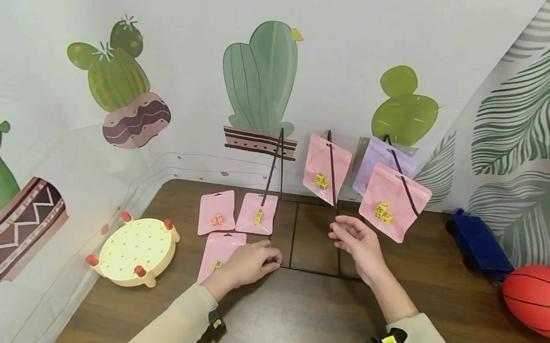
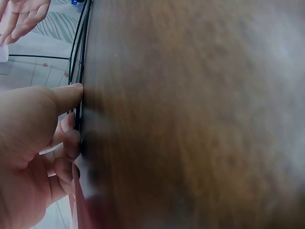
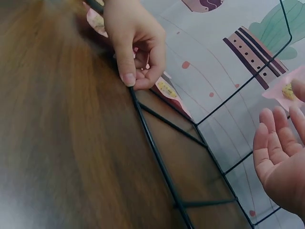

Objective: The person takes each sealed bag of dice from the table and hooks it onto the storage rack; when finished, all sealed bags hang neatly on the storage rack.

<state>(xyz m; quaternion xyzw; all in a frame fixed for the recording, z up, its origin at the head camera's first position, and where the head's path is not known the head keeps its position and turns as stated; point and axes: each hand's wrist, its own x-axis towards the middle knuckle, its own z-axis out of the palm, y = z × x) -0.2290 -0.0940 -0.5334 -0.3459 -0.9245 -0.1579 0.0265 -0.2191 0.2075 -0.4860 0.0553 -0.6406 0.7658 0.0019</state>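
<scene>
Our left hand pinches the black rack; whether our right hand grips its prong, we cannot tell.

The rack is black, the pouches pink save a lilac pouch at far right, the yellow dice dark-pipped, the orange dice pale-pipped. The ball at right is red with black lines, the surface brown and wood-grained, the backdrop white with green cacti.
</scene>
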